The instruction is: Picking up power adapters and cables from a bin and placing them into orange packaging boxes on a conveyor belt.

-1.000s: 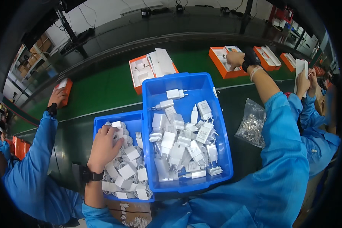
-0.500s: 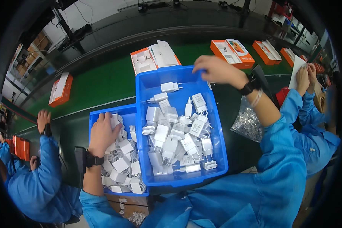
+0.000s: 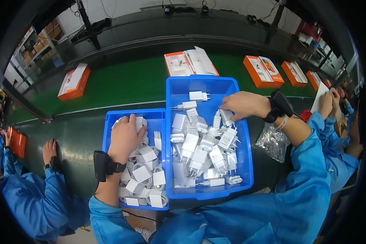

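White chargers (image 3: 190, 145) are lying heaped in the right-hand blue bin (image 3: 177, 90), their pins pointing in several directions. Over the bin's far right part, the right hand (image 3: 246, 105) is reaching in from the right, its fingertips touching one charger and partly hiding it; whether they are clenching it, I cannot tell. To the left, the left hand (image 3: 125, 136) is resting on white cable coils (image 3: 142, 173) in a smaller blue tray (image 3: 136, 112), its fingers bending over the far coils and covering them; whether it is grasping one is not showing. Bin and tray are standing side by side, and the bin's far wall is blocking the near edge of an open orange-and-white box (image 3: 177, 65) on the green belt (image 3: 122, 83). Other open boxes are sitting on the belt, one far left (image 3: 74, 82) and several far right. Beside the bin on the right, a clear plastic bag (image 3: 272, 142) is lying near the right forearm. At far right, a co-worker's hands (image 3: 326, 103) are holding a white sheet (image 3: 319, 95).
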{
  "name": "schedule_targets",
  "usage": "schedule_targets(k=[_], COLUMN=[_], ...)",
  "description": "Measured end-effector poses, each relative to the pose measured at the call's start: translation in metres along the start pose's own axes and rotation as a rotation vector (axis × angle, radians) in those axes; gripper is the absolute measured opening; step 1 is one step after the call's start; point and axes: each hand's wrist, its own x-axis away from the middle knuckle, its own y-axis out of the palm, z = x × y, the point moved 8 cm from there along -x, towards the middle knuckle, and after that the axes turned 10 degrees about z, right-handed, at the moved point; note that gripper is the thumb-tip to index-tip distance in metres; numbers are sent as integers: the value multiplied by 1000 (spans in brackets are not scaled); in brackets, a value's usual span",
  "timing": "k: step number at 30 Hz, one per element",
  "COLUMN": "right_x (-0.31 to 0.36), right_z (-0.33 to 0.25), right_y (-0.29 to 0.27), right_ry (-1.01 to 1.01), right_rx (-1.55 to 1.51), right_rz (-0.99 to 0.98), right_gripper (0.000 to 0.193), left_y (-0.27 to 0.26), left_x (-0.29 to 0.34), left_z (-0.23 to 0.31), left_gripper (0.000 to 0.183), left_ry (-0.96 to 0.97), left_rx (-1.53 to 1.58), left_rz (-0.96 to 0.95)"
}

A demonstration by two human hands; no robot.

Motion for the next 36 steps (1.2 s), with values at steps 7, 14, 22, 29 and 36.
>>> schedule_targets(k=[7,14,22,29,36], right_x=[-24,-139,-235,-230,-224], right_z=[10,76,124,139,149], right_y=[-60,-129,-70,-51,-46], right_ry=[-60,-79,131,172,192], right_rx=[59,81,169,36,150], right_rz=[237,839,457,429,451], right_gripper=[54,55,56,58,42], left_y=[2,1,-11,-7,-2], left_x=[4,3,-2,-5,-1], left_z=[-7,-2,-3,-4,-7], left_gripper=[48,41,29,28,24], left_ry=[-63,-74,-21,-16,-70], left_rx=[97,187,334,369,438], left_rz=[-18,-77,34,20,0])
